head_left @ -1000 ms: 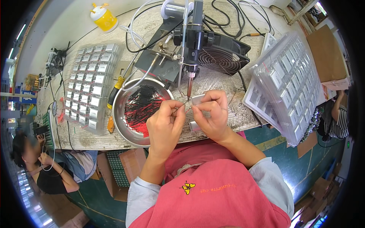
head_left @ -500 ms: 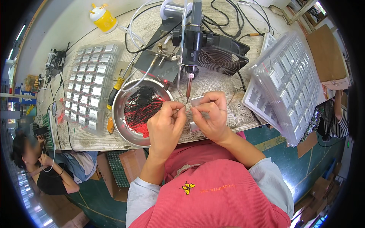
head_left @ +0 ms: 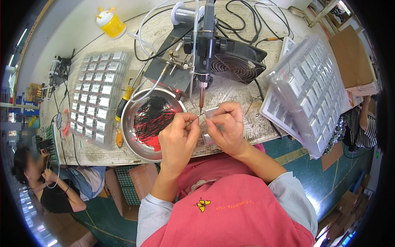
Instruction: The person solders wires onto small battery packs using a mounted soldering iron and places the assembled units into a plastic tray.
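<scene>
The head camera shows, at far left, a seated co-worker in a dark top, well apart from the wearer. Next, on the wooden counter, a clear plastic tray carries rows of silver blocks with thin red wires among them. A yellow container with a white lid stands behind it, near the wall. A screwdriver with a yellow and black handle lies between this tray and a round metal bowl, which holds a heap of black and red wires. The left hand, just beside the bowl, pinches a thin strand between thumb and forefinger, right under the tip of an upright soldering iron. Two loose silver pieces lie near the fingertips, one farther back and one closer to the wearer. The right hand is curled, thumb near forefinger; its fingertips show too small to tell whether they grip anything. A black fan stands behind it. Farther right, stacked clear trays of silver blocks lean at a slant, with an open cardboard box beyond them.
</scene>
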Demonstrator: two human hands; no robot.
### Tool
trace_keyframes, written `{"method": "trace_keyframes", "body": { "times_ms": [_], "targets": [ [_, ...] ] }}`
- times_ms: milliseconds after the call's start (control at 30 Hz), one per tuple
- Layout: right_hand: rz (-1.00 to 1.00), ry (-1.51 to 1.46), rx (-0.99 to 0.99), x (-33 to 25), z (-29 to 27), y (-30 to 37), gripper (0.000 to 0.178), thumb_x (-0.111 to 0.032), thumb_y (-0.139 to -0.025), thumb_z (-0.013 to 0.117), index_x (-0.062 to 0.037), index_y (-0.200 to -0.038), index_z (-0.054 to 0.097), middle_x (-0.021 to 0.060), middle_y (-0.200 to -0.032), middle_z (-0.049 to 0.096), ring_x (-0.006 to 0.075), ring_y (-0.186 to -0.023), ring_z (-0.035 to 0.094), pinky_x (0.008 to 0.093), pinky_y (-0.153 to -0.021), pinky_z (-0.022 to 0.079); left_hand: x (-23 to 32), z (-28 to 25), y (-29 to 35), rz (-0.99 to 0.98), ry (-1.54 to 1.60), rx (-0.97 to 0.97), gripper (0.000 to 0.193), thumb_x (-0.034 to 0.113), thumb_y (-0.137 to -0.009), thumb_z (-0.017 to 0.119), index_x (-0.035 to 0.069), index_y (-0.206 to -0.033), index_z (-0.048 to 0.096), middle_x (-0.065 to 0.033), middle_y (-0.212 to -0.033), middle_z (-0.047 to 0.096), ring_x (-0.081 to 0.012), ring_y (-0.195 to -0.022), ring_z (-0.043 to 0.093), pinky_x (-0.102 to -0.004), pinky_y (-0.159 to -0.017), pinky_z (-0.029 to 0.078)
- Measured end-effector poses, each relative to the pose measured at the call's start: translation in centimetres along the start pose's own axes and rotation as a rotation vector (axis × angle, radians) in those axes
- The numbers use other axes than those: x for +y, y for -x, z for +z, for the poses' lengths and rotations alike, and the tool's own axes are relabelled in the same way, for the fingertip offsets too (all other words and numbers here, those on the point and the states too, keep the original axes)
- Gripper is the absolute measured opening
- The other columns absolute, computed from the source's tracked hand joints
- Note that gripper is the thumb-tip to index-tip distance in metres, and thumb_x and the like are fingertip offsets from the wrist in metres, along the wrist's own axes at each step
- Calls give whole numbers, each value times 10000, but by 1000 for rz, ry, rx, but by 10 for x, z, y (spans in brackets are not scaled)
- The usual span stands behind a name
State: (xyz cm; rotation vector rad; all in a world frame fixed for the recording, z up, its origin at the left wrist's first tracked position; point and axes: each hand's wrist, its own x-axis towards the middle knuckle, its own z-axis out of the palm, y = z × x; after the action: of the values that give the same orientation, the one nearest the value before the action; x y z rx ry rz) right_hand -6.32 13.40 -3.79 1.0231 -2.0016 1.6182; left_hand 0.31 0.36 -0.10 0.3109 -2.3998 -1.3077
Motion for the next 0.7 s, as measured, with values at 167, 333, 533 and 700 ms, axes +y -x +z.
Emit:
{"method": "trace_keyframes", "body": {
  "times_ms": [167, 333, 533, 700],
  "targets": [
    [5, 1, -1, 0, 0, 1, 168, 26, -738, 708, -28, -826, 576, 109, -922, 490, 187, -734, 489, 272, -586, 421, -3, 1, 1, 7, -7, 0, 64, -5, -834, 634, -18, -869, 583, -9, -645, 591, -13, -526, 453, -193, -463, 368],
    [21, -10, -4, -1, 1, 0, 158, 21, -744, 705, -25, -824, 576, 110, -925, 494, 183, -734, 494, 268, -587, 428, -3, 1, 0, -5, -8, -7, 60, -1, -836, 633, -14, -869, 584, -7, -647, 589, -11, -525, 450, -192, -462, 365],
    [53, -2, -19, -1, -2, 1, 145, 9, -751, 704, -18, -813, 576, 115, -922, 496, 185, -740, 503, 271, -585, 438, -4, 1, 1, -46, -33, -11, 103, 60, -801, 681, 28, -856, 599, -83, -660, 627, -180, -541, 616, -293, -494, 463],
    [84, -6, -23, -6, -9, 2, 136, 0, -755, 700, -20, -812, 578, 116, -926, 498, 199, -756, 520, 273, -596, 449, -3, 2, 3, -45, -8, 6, 101, 49, -794, 697, 26, -861, 625, -73, -682, 627, -131, -535, 576, -265, -504, 454]
  ]
}}
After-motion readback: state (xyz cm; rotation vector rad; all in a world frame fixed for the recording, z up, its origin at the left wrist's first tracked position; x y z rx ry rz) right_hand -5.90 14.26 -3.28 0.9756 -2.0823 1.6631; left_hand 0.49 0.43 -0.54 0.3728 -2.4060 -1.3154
